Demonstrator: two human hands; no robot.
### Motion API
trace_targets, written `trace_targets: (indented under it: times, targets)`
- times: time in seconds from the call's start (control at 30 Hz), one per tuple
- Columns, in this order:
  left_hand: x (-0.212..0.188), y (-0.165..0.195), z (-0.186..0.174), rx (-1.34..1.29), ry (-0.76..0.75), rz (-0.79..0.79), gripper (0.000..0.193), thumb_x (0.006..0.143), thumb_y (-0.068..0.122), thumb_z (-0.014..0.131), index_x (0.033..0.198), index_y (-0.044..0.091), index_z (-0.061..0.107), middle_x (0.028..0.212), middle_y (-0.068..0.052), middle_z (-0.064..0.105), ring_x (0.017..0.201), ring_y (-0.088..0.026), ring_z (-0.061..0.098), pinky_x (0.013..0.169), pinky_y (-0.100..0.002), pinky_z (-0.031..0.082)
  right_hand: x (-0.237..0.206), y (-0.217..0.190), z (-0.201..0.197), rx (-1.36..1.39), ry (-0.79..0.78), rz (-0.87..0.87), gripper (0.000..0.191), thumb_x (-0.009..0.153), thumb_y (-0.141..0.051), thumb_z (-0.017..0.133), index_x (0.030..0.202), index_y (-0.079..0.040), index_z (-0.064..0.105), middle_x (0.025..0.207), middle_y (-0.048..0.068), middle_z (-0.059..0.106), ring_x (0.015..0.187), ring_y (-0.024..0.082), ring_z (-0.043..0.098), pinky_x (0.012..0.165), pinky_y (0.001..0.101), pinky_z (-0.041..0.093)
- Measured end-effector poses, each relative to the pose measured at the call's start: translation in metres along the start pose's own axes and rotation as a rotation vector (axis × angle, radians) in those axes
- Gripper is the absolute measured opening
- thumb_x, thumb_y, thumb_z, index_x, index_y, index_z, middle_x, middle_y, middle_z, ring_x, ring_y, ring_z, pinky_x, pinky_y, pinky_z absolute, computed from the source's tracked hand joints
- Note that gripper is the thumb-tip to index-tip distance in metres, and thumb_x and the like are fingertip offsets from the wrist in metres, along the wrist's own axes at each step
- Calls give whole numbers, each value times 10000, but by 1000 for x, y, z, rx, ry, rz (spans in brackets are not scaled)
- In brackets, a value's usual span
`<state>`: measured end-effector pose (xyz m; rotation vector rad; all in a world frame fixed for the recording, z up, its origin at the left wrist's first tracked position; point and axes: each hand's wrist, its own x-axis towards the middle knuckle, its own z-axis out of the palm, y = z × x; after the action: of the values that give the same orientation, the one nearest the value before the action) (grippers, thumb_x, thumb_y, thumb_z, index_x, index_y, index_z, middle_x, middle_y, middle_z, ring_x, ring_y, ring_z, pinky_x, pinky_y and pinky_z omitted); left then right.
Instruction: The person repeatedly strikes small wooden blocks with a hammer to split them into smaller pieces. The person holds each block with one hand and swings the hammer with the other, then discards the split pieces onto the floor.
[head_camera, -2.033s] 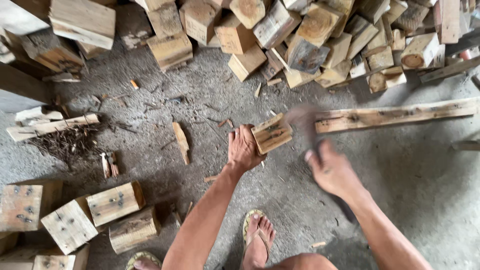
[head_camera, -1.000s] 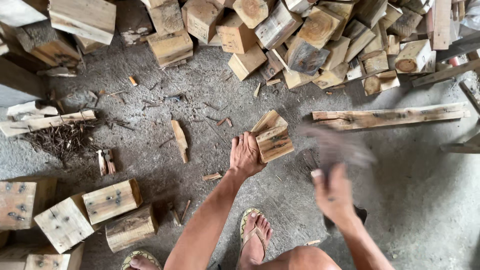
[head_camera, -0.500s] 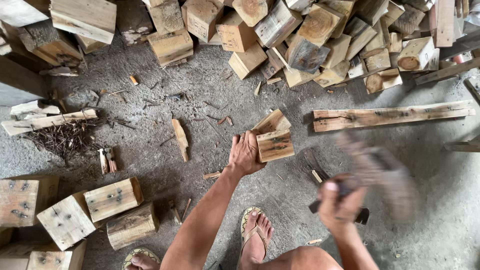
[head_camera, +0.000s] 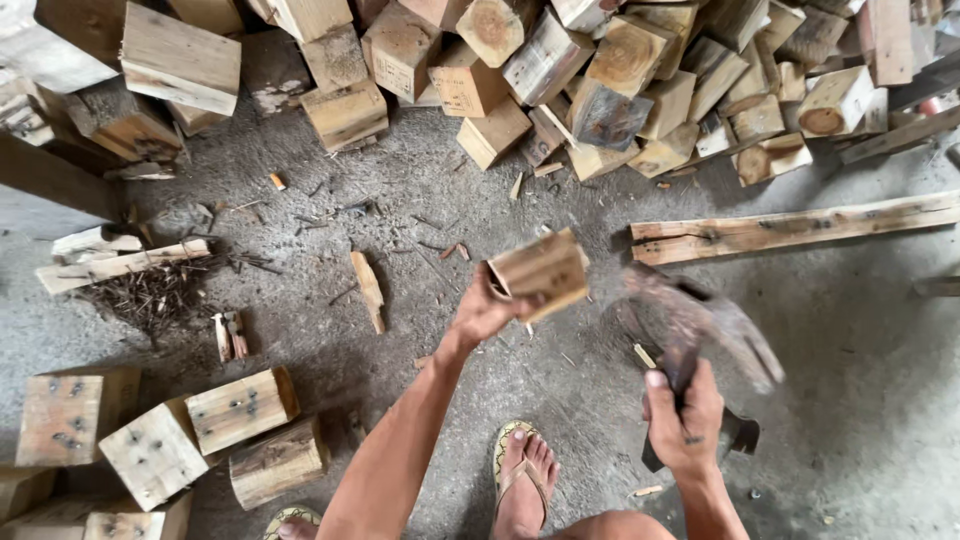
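Observation:
My left hand (head_camera: 487, 311) grips a pale wooden block (head_camera: 541, 272) and holds it up off the concrete floor, tilted. My right hand (head_camera: 683, 418) is closed around the handle of a hammer (head_camera: 700, 325), whose dark rusty head is blurred in motion just right of the block. The hammer head and the block are apart. My foot in a sandal (head_camera: 522, 470) stands below the block.
A heap of cut wood blocks (head_camera: 560, 70) fills the far side. A long plank (head_camera: 790, 228) lies at the right. Blocks studded with nails (head_camera: 190, 430) sit at the lower left, beside a pile of pulled nails (head_camera: 150, 295). A wood splinter (head_camera: 367, 288) lies mid-floor.
My left hand has lifted and turned the block off the floor. My right hand swung the hammer from the far right back towards the block.

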<state>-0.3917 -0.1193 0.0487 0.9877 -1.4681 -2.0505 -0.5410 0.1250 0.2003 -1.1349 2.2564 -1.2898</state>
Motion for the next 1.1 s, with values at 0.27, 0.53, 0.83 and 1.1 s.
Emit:
trace_targets:
  times: [0.27,0.53,0.83,1.1]
  targets:
    - [-19,15,-24,-746,-10,-235,733,851,624,587,1363,103,536,1221,-138,637,1002,-244,633,809,-385,537,-44,44,25,382,0,294,126,1001,-128,557,1066,-26,520,651,29,536,466,113,504,414,281,433]
    - [-40,22,-7,-766,-104,-526,770,892,785,381,1202,130,638,882,-66,655,721,-176,611,597,-300,406,-79,78,45,234,-71,643,213,972,-220,597,1006,-11,575,613,71,574,417,165,524,362,332,425]
    - [-36,-6,44,-1045,-118,-791,778,899,766,217,1161,163,632,867,-53,606,711,-186,527,556,-319,405,-57,67,41,316,-106,535,215,975,-231,591,1062,-34,583,653,29,562,455,129,532,384,297,438]
    - [-2,-1,59,-1094,88,-763,762,946,707,225,1226,122,623,1058,-119,636,924,-228,583,752,-444,526,13,22,27,182,-226,154,169,988,-190,551,1061,-39,573,666,23,587,432,113,561,357,297,462]
